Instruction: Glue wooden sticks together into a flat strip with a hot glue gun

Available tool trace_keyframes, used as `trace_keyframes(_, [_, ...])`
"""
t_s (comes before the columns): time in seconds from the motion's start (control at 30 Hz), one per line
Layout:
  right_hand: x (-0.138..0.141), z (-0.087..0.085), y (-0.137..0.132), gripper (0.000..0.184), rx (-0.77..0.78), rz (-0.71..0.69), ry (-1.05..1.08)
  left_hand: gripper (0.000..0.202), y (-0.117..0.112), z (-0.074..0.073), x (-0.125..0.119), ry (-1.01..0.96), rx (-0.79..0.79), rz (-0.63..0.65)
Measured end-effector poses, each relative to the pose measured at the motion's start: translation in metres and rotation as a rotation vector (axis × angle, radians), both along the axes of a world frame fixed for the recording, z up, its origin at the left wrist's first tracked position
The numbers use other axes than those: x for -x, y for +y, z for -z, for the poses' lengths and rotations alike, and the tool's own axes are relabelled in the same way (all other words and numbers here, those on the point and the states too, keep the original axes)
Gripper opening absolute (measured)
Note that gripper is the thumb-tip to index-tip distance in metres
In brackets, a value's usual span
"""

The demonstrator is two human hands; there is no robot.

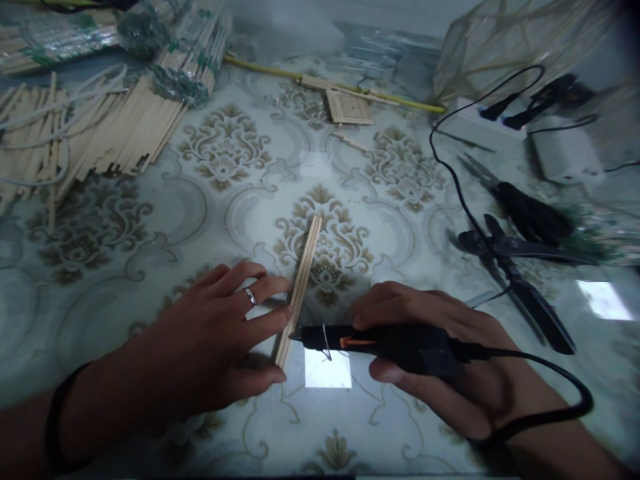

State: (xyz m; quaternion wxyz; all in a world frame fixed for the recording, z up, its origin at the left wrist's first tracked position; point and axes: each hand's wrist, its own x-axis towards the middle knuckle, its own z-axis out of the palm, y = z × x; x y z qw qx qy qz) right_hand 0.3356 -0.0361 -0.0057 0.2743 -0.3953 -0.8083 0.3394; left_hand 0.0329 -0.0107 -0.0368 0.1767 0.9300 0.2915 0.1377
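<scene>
A short strip of thin wooden sticks (pixel 303 280) laid side by side rests at a slant on the patterned tablecloth. My left hand (pixel 240 327), with a ring and a black wristband, steadies it: fingertips press along its left edge and the thumb touches its near end. In my right hand (pixel 430 320) is a black hot glue gun (pixel 390 343), lying sideways with its nozzle at the lower part of the strip. A fine wire stand shows beneath the gun's front. Whether glue is coming out is too small to tell.
Loose wooden sticks (pixel 115 133) and plastic-wrapped bundles (pixel 190 53) lie at the back left. A joined stick panel (pixel 350 107) sits at the back. On the right are a power strip (pixel 480 123), scissors (pixel 520 200), pliers (pixel 520 247) and a black cord (pixel 457 177).
</scene>
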Motion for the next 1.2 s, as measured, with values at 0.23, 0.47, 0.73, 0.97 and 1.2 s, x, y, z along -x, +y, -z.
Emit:
trace_keyframes(0.23, [-0.003,-0.001,0.002,0.008,-0.025,0.076,-0.062,0.043,0.000,0.000,0.000,-0.008,-0.010,0.011])
trace_keyframes(0.47, [-0.003,0.000,-0.001,0.007,-0.037,0.201,-0.109,0.035,0.000,-0.002,0.000,0.019,0.019,0.013])
trace_keyframes(0.73, [-0.004,0.003,-0.002,0.006,-0.108,0.279,-0.164,0.037,0.000,0.001,0.000,0.014,-0.003,0.011])
trace_keyframes(0.97, [-0.008,0.012,0.000,0.013,-0.176,0.318,-0.197,0.037,0.002,0.000,-0.001,0.000,0.004,0.015])
trace_keyframes(1.2, [-0.005,0.006,0.005,0.010,-0.198,0.354,-0.242,0.037,0.000,-0.001,0.001,0.021,0.009,0.015])
